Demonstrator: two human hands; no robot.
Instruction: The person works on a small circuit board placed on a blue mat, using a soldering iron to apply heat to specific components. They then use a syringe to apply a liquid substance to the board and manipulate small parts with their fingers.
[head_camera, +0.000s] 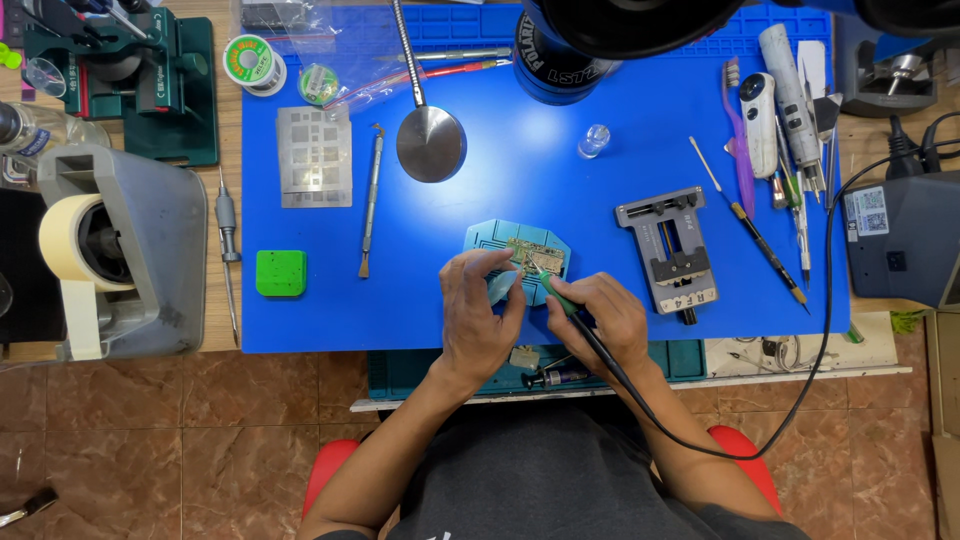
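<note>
A small circuit board (537, 254) lies on a teal holder plate (492, 238) in the middle of the blue work mat (420, 300). My right hand (605, 318) grips a green-handled soldering iron (560, 296); its tip touches the board and its black cable (780, 420) runs off to the right. My left hand (478, 310) rests on the plate's near left edge, fingers pinching a small pale blue piece (503, 287) beside the board.
A grey clamp fixture (668, 250) stands right of the board. A metal stencil (315, 156), a spudger (371, 200), a green square block (281, 273) and a round mirror (430, 143) lie left. Brushes and pens crowd the right; a tape dispenser (110, 250) sits far left.
</note>
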